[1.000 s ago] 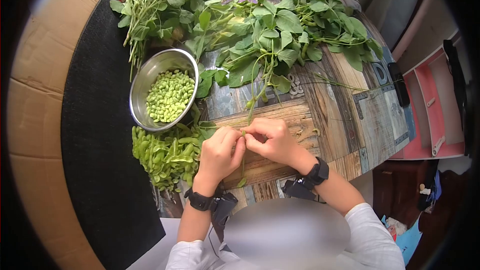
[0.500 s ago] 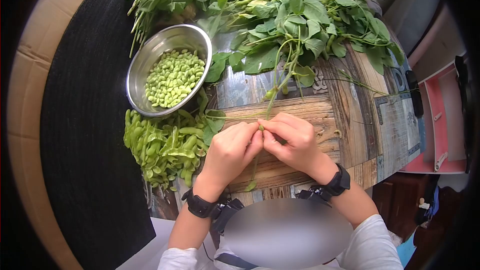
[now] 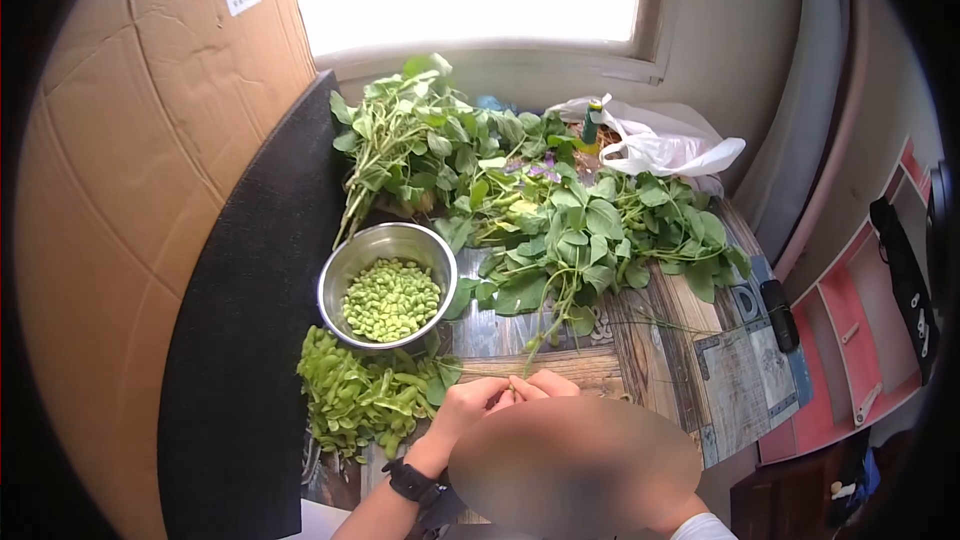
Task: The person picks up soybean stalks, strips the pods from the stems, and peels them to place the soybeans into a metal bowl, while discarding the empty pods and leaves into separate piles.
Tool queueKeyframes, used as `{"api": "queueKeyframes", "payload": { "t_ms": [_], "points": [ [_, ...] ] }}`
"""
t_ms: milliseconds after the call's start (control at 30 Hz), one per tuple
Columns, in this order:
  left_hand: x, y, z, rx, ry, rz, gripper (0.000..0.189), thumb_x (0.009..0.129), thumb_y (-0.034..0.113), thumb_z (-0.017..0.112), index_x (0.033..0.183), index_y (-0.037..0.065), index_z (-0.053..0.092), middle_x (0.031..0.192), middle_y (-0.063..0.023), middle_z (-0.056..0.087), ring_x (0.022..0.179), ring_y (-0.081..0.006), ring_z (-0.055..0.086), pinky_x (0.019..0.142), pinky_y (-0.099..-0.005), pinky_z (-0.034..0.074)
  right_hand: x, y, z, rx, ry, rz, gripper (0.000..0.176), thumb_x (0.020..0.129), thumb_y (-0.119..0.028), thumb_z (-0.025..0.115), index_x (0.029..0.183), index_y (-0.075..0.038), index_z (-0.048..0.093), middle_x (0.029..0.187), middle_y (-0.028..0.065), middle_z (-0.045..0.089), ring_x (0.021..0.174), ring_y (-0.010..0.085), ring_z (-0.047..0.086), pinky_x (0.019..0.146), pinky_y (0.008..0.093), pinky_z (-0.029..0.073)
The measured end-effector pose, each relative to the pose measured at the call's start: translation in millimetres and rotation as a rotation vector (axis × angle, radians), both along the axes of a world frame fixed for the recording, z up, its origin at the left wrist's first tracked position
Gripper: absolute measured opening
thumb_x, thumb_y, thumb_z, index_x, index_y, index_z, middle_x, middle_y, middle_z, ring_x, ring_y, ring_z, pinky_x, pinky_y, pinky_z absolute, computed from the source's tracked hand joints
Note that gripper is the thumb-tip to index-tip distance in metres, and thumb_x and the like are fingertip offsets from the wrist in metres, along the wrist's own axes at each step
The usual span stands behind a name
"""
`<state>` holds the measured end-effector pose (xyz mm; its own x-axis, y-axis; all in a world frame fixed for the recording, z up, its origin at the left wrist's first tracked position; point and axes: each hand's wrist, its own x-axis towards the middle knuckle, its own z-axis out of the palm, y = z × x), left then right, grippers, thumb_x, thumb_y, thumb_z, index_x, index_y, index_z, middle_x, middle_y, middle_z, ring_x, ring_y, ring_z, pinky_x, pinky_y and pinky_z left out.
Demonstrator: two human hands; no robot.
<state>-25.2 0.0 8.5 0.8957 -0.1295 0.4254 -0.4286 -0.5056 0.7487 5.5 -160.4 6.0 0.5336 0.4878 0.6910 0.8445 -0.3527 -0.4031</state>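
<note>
My left hand (image 3: 472, 406) is closed in a pinch, its fingertips meeting those of my right hand (image 3: 552, 383) above the table's near part. A small green bean pod (image 3: 512, 389) is squeezed between them, mostly covered by the fingers. A blurred oval hides much of my right hand. A plant stem with pods (image 3: 540, 338) reaches from the leafy pile down to the fingertips. To the left of my hands lies a heap of green pods (image 3: 365, 395). Behind it, a steel bowl (image 3: 325, 285) holds shelled green beans (image 3: 390, 300).
Leafy bean plants (image 3: 600, 220) cover the table's back, with a bundle of stems (image 3: 400, 135) at left. A white plastic bag (image 3: 670, 145) lies behind. A black board (image 3: 240, 360) and cardboard (image 3: 130, 170) border the left; a dark object (image 3: 780, 315) sits on the right edge.
The head view has tilted up, so the window and wall now show and my hands appear lower. My hands remain pinched together on the pod.
</note>
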Motion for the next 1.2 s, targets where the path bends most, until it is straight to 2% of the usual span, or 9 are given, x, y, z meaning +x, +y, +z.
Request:
{"api": "queueKeyframes", "payload": {
  "t_ms": [133, 300, 400, 467, 500, 533, 800, 867, 1200],
  "points": [
    [-0.5, -2.6, -2.8, -0.049, 0.069, 0.031, 0.017, 0.077, 0.009, 0.06, 0.089, -0.002, 0.064, 0.068, -0.0139, 0.062, 0.056, -0.0179, 0.06, 0.053, -0.0285, 0.046, -0.4, 0.1, -3.3, -0.04, -0.061, -0.017, 0.024, 0.072, -0.003, 0.065, 0.093, 0.005, 0.06, 0.071, 0.0099, 0.052, 0.062, 0.024, 0.053, 0.054, 0.0325, 0.046],
    [-1.3, -8.6, -3.1, -0.067, 0.066, 0.11, 0.017, 0.075, 0.015, 0.06, 0.074, -0.002, 0.062, 0.06, -0.0171, 0.057, 0.052, -0.0276, 0.057, 0.051, -0.0342, 0.045, -1.3, -1.2, -0.9, -0.09, -0.098, -0.028, 0.025, 0.07, -0.003, 0.064, 0.093, 0.005, 0.059, 0.073, 0.0108, 0.052, 0.066, 0.0252, 0.054, 0.057, 0.0342, 0.046],
    [1.0, -9.6, -2.9, -0.093, 0.06, 0.132, 0.017, 0.075, 0.012, 0.06, 0.074, -0.004, 0.061, 0.06, -0.0174, 0.057, 0.051, -0.0258, 0.057, 0.049, -0.0329, 0.043, 0.2, -0.4, -2.2, -0.058, -0.055, -0.029, 0.024, 0.071, -0.004, 0.063, 0.093, 0.005, 0.059, 0.075, 0.0122, 0.052, 0.068, 0.0276, 0.054, 0.059, 0.0354, 0.047],
    [2.8, -8.4, -6.3, -0.146, 0.111, 0.117, 0.016, 0.075, 0.011, 0.06, 0.077, -0.005, 0.062, 0.059, -0.0168, 0.057, 0.049, -0.0224, 0.057, 0.049, -0.0308, 0.043, 2.3, -0.1, -4.2, -0.021, -0.048, -0.017, 0.023, 0.072, -0.006, 0.063, 0.092, 0.005, 0.058, 0.075, 0.0127, 0.053, 0.068, 0.0282, 0.054, 0.06, 0.036, 0.047],
    [4.5, -5.7, -9.7, -0.107, 0.116, 0.102, 0.014, 0.076, 0.005, 0.057, 0.08, -0.005, 0.066, 0.056, -0.0082, 0.061, 0.051, -0.0092, 0.058, 0.047, -0.0234, 0.044, 2.5, -0.4, -4.1, -0.018, -0.023, -0.013, 0.021, 0.072, -0.006, 0.063, 0.09, 0.004, 0.058, 0.076, 0.013, 0.054, 0.069, 0.0283, 0.054, 0.061, 0.0361, 0.047],
    [4.5, -7.1, -9.4, -0.169, 0.153, 0.109, 0.016, 0.074, 0.01, 0.06, 0.08, -0.004, 0.064, 0.056, -0.0151, 0.056, 0.047, -0.0175, 0.055, 0.048, -0.0286, 0.043, 3.0, 0.1, -5.4, -0.009, -0.004, -0.024, 0.021, 0.072, -0.006, 0.063, 0.09, 0.004, 0.058, 0.076, 0.013, 0.054, 0.069, 0.0283, 0.054, 0.061, 0.0361, 0.047],
    [6.4, -2.8, -9.6, -0.282, 0.222, 0.053, 0.017, 0.077, 0.007, 0.057, 0.085, -0.005, 0.066, 0.056, -0.0068, 0.062, 0.051, -0.0084, 0.057, 0.049, -0.0236, 0.045, 4.2, 2.5, -7.1, 0.156, 0.165, -0.035, 0.01, 0.074, -0.003, 0.059, 0.083, 0.001, 0.06, 0.071, 0.0119, 0.056, 0.061, 0.0269, 0.055, 0.056, 0.0355, 0.046],
    [5.3, -2.0, -1.6, -0.304, 0.285, 0.05, 0.016, 0.077, 0.007, 0.057, 0.083, -0.004, 0.067, 0.057, -0.0052, 0.062, 0.052, -0.0076, 0.058, 0.05, -0.0223, 0.045, 1.2, 2.9, -3.0, 0.197, 0.396, -0.026, 0.008, 0.075, -0.003, 0.059, 0.082, 0.001, 0.06, 0.069, 0.0105, 0.055, 0.057, 0.023, 0.054, 0.052, 0.0325, 0.044],
    [5.7, -5.8, -5.3, -0.286, 0.24, 0.021, 0.018, 0.087, 0.016, 0.059, 0.083, 0.0, 0.064, 0.063, -0.0044, 0.063, 0.057, -0.0069, 0.059, 0.051, -0.0212, 0.044, 3.3, 4.4, -5.2, 0.217, 0.302, -0.035, 0.008, 0.078, -0.004, 0.058, 0.083, 0.002, 0.061, 0.067, 0.0097, 0.054, 0.055, 0.0202, 0.053, 0.052, 0.0303, 0.043]
  ]
}}
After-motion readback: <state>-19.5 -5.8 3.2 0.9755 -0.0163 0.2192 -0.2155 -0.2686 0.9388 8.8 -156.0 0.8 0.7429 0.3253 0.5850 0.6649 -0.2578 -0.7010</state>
